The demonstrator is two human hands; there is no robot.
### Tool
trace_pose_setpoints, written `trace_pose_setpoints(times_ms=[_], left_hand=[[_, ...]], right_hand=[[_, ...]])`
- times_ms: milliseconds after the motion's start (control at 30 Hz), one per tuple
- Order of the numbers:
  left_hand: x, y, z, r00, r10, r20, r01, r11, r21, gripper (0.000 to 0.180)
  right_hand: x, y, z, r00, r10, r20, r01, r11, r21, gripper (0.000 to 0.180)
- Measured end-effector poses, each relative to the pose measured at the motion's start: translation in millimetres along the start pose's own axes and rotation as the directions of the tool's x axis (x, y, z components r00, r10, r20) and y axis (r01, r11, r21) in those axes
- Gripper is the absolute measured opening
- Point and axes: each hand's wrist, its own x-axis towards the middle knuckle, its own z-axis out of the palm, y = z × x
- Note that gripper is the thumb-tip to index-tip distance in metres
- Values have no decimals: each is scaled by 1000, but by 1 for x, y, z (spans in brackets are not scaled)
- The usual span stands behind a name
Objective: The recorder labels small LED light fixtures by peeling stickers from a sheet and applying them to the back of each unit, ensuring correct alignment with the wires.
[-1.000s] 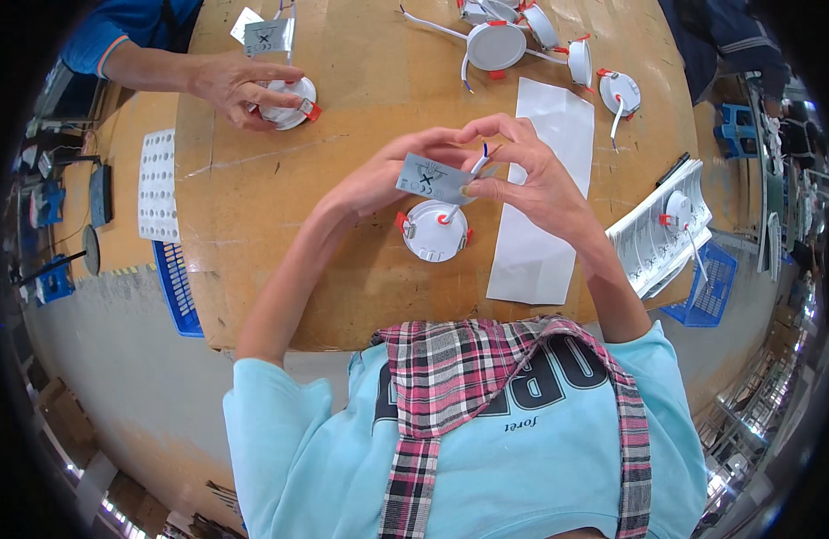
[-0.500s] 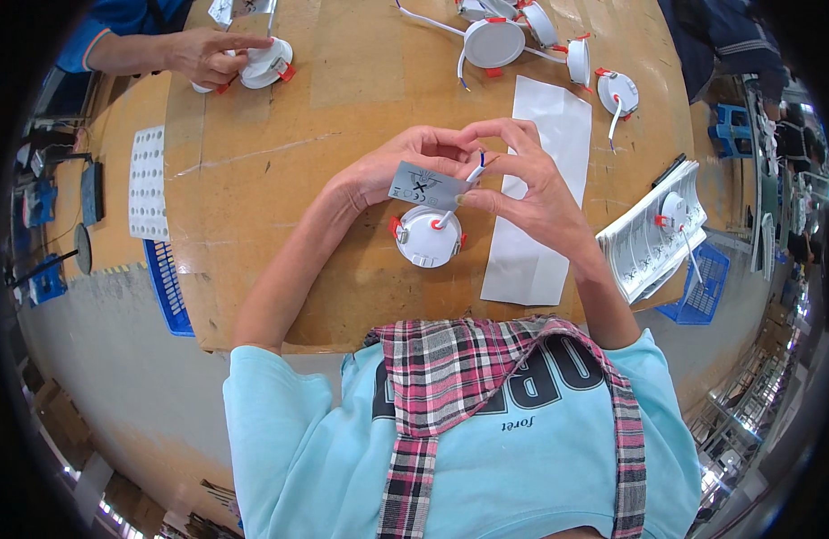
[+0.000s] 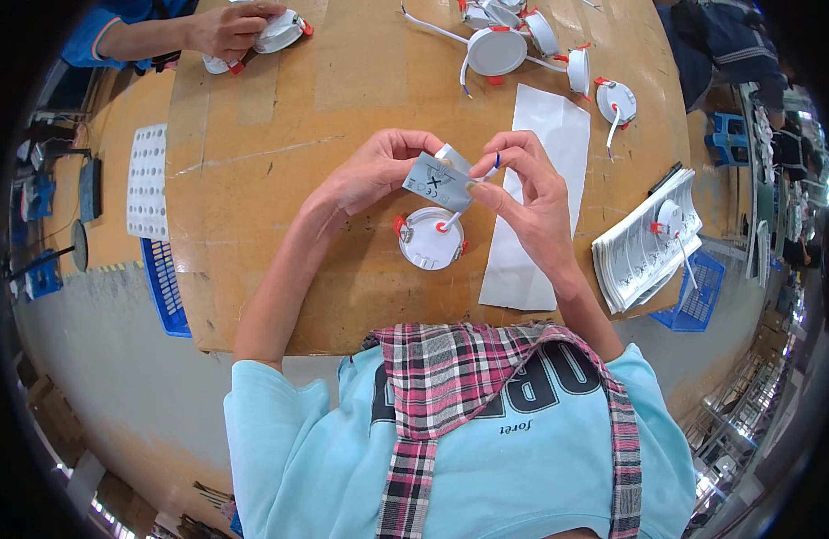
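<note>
My left hand (image 3: 370,175) holds a small grey rectangular box (image 3: 435,184) above the brown table (image 3: 280,135). My right hand (image 3: 527,193) pinches a thin blue and white wire end (image 3: 492,167) at the box's right side. Right below both hands a round white lamp (image 3: 431,238) with red clips lies on the table, its white cable rising toward the box.
A white paper sheet (image 3: 531,216) lies under my right hand. Several round white lamps (image 3: 497,49) sit at the far edge. A stack of printed leaflets (image 3: 643,251) with a lamp on top is at right. Another person's hands (image 3: 230,31) hold a lamp at far left. Blue crates (image 3: 166,287) stand beside the table.
The other person's hands with their lamp have drawn back toward the far left corner. My hands stay on the grey box and wire above the lamp.
</note>
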Motion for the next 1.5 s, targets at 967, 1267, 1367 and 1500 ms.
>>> trace_pose_setpoints(times_ms=[967,1267,1367,1500], left_hand=[[-3,-4,0,988,27,-153,-13,995,94,20],[7,4,3,998,-61,-11,62,985,158,21],[5,7,4,997,-70,11,68,990,126,29],[-13,-3,-15,974,195,-112,-199,980,-24,41]], right_hand=[[5,-14,2,985,-149,89,169,943,-286,27],[28,-18,-19,826,-359,434,537,736,-413,32],[31,-16,-23,802,-368,471,558,742,-372,27],[27,-14,-26,811,-362,460,534,781,-325,25]])
